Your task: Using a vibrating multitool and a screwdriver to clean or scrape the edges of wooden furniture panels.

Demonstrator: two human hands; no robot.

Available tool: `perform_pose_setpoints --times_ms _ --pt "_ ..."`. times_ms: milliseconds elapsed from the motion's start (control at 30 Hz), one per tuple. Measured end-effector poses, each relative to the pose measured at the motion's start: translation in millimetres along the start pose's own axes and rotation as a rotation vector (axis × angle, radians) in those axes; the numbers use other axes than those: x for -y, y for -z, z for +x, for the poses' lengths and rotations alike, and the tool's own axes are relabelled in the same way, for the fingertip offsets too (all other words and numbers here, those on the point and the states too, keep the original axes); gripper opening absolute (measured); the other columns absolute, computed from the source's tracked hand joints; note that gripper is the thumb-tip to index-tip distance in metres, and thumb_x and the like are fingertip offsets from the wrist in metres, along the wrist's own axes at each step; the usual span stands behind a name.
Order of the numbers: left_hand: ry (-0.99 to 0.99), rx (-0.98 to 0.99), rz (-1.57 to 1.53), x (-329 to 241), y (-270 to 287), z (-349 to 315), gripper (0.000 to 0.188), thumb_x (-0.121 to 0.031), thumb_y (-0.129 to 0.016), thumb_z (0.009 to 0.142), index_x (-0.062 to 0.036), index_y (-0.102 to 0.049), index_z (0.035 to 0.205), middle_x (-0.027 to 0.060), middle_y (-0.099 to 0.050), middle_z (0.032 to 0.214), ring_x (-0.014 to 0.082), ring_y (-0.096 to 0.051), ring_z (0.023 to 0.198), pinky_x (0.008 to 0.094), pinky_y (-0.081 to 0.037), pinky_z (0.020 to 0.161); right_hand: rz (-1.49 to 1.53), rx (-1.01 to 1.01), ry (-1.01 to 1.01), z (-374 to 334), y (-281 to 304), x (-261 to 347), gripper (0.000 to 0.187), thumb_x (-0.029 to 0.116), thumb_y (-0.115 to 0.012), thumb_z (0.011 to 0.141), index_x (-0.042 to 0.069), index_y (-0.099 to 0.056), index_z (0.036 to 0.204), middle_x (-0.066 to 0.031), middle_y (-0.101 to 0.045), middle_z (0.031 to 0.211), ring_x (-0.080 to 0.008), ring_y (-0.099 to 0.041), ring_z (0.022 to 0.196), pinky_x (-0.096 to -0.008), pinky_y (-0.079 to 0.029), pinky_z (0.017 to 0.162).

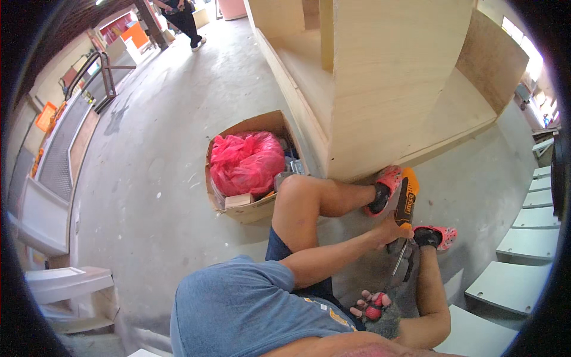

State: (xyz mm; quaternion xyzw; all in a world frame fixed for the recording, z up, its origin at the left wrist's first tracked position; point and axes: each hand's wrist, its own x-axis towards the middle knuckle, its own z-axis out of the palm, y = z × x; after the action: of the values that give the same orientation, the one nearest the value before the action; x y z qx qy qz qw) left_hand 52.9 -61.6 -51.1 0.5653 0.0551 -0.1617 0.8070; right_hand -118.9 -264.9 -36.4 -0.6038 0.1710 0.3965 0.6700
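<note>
My left hand reaches forward past my raised knee, its fingers closed round an orange-and-black power tool low over the floor, between my feet. From the tool's near end a thin metal rod points back toward me, beside a dark strap or cord-like piece. Nearer my body, my right hand wears a grey-and-red glove with bare fingertips. Its fingers are half curled and apart, and I see nothing held in it. Red clogs are on my feet.
An open cardboard box with a pink plastic bag stands left of my knee. A large plywood structure rises just ahead. Pale panels lie along the right. White furniture pieces stand at left. Another person stands far back.
</note>
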Motion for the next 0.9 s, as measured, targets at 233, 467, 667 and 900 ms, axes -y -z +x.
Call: perform_pose_setpoints --times_ms 233,467,667,900 --pt "-0.081 -0.233 0.081 6 -12 1 0.083 -0.014 -0.083 0.066 0.0013 -0.034 0.130 0.0102 -0.053 0.110 0.0186 -0.053 0.102 0.0311 -0.046 0.089 0.173 0.077 -0.045 -2 12 -6 0.033 0.039 -0.056 0.096 0.007 -0.061 0.096 -0.0140 -0.067 0.100 -0.0247 -0.065 0.083 -0.0454 -0.053 0.062" --pt "-0.024 -0.311 0.040 14 -11 6 0.093 -0.010 -0.086 0.063 -0.0049 -0.033 0.139 0.0072 -0.052 0.115 0.0215 -0.051 0.107 0.0354 -0.044 0.095 0.355 0.151 -0.073 -10 17 -8 0.033 0.039 -0.056 0.096 0.007 -0.061 0.096 -0.0146 -0.067 0.102 -0.0247 -0.065 0.084 -0.0454 -0.053 0.062" --pt "-0.104 -0.203 0.042 14 -5 0 0.092 -0.010 -0.085 0.063 -0.0058 -0.033 0.138 0.0073 -0.050 0.115 0.0216 -0.050 0.107 0.0352 -0.044 0.094 0.497 0.242 -0.105 -10 20 -11 0.034 0.040 -0.055 0.096 0.007 -0.062 0.096 -0.0152 -0.066 0.103 -0.0247 -0.065 0.084 -0.0454 -0.053 0.062" --pt "-0.083 -0.306 0.055 10 -14 -4 0.085 -0.012 -0.084 0.063 -0.0035 -0.036 0.133 0.0096 -0.052 0.115 0.0218 -0.051 0.107 0.0353 -0.044 0.095 -0.340 -0.441 0.098 -14 -7 3 0.036 0.040 -0.054 0.096 0.006 -0.062 0.106 -0.0165 -0.065 0.109 -0.0258 -0.065 0.087 -0.0435 -0.054 0.067"
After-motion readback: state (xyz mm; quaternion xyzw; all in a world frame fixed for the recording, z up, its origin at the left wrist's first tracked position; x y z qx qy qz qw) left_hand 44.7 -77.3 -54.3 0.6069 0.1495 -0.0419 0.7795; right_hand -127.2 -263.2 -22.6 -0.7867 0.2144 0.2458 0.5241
